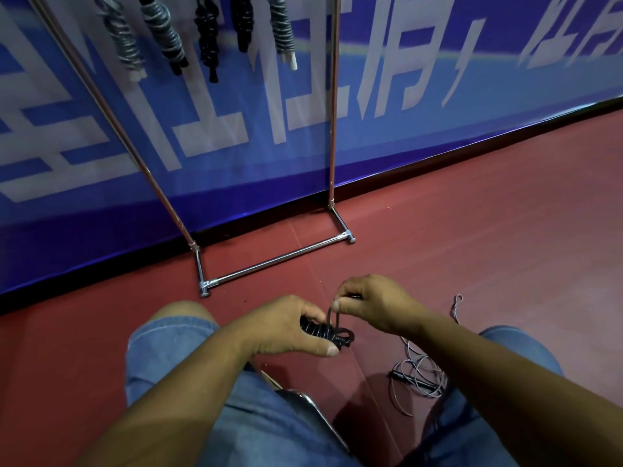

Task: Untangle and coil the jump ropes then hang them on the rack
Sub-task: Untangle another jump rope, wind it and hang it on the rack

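Left hand [286, 326] grips the black coiled jump rope bundle [315, 328]. My fingers curl over its top and my thumb lies along the near side, pointing right. Right hand [367, 303] is closed in a pinch, thumb against forefinger, on a black rope loop [332, 315] that rises from the right end of that bundle. A few looser black turns sit at that same end, just under the loop.

Both hands hold the bundle in the air between my knees, above the dark red sports floor [505, 230]. Blue denim shorts [161, 345] cover both my knees.

A thin grey jump rope [421, 369] lies loose and tangled on the floor just beside my right knee. One end of it trails toward the far edge of the floor. Its dark handle [403, 377] lies in the tangle.

A chrome tube rack [269, 261] stands at the far edge of the floor, against a blue banner with white characters [404, 96]. Its base bar faces me, well apart from my hands. Three grey-and-silver wrapped rope bundles [165, 32] and two black wrapped rope bundles [207, 38] hang between the rack's uprights. The top rail is out of frame.
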A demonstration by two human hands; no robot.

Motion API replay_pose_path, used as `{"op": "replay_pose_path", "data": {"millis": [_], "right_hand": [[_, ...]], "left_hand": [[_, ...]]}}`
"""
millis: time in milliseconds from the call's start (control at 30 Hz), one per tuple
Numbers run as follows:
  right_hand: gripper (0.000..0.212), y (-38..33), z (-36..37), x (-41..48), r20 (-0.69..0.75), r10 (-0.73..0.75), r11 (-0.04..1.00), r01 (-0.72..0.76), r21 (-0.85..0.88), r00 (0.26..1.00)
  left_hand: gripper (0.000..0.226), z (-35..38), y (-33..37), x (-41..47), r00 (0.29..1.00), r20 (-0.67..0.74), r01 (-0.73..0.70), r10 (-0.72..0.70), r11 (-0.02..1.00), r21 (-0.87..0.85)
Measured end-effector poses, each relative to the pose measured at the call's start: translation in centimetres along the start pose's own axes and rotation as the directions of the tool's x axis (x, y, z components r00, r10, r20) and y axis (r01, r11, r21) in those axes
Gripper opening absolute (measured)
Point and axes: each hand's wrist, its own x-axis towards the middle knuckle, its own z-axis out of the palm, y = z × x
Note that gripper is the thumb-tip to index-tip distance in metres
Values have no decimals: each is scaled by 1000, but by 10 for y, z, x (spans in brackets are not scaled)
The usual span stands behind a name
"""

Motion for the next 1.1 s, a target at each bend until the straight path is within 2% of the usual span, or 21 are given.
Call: {"op": "replay_pose_path", "data": {"millis": [100, 233, 400, 533, 667, 733, 800, 933, 1100], "right_hand": [[8, -1, 3, 1, -42, -3, 990, 9, 140, 999], [8, -6, 8, -1, -42, 110, 862, -74, 501, 993], [12, -4, 8, -4, 8, 167, 735, -130, 665, 986], [34, 2, 17, -8, 20, 252, 714, -200, 671, 968], [40, 0, 31, -14, 44, 273, 719, -234, 655, 961], [38, -3, 37, -17, 51, 266, 747, -239, 621, 963], [33, -6, 41, -19, 58, 241, 807, -233, 542, 969], [26, -16, 40, -21, 74, 156, 930, -172, 326, 985], [20, -30, 39, -21, 72, 108, 984, -117, 135, 992]], "left_hand": [[33, 1, -2, 0, 1000, -6, -10, 10, 1000, 5], [22, 0, -2, -4, 999, 2, -54, 54, 996, -68], [17, -5, 2, -3, 982, -98, -175, 159, 969, -176], [20, -5, 3, 0, 951, -273, -213, 142, 944, -252], [33, 2, -5, 8, 911, -401, -233, 93, 920, -315], [37, 7, -8, 12, 893, -440, -233, 92, 932, -278], [37, 10, -11, 14, 868, -489, -218, 83, 949, -227], [41, 12, -14, 18, 836, -549, -175, 17, 956, -237], [51, 13, -14, 21, 815, -578, -120, -34, 967, -226]]}}
